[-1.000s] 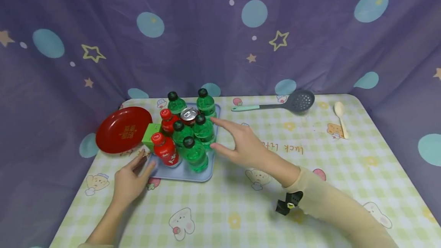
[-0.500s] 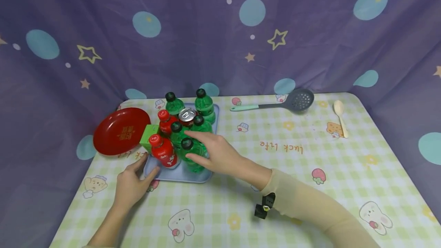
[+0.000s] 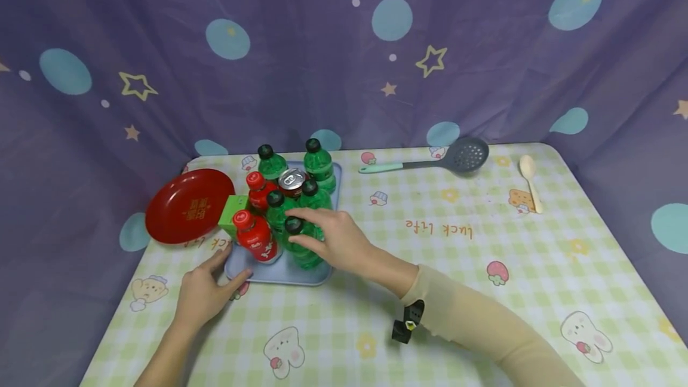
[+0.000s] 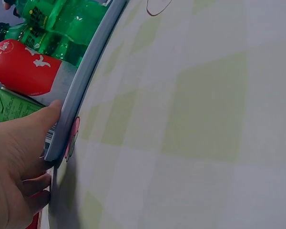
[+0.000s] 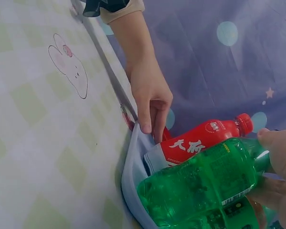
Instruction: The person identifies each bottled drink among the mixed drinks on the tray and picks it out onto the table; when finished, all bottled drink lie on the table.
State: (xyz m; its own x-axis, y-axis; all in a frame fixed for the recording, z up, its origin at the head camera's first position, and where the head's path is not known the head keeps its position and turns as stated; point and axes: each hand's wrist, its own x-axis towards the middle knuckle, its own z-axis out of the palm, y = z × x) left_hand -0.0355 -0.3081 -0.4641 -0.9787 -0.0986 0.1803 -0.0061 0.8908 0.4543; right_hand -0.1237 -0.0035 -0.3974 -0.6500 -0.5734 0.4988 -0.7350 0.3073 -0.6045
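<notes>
Pinching the tray rim (image 3: 282, 280), the left hand (image 3: 199, 294) faces the right hand (image 3: 344, 242) gripping a green bottle (image 3: 307, 260), tablecloth (image 3: 559, 267) spreading rightward.

A blue-grey tray (image 4: 89, 62) is gripped near its corner by the left hand (image 4: 14, 162) — the thumb is laid against the rim, while bent fingers are seen just past the corner. Within the rim, a red bottle (image 4: 24, 67) with a whitish lower part is held between green bottles (image 4: 66, 24) on one side and a green carton (image 4: 12, 105) on the other, the carton partly covered by the hand. Most of the view is filled by a checked tablecloth (image 4: 200, 119) — a pink print (image 4: 72, 138) is shown beside the rim.
</notes>
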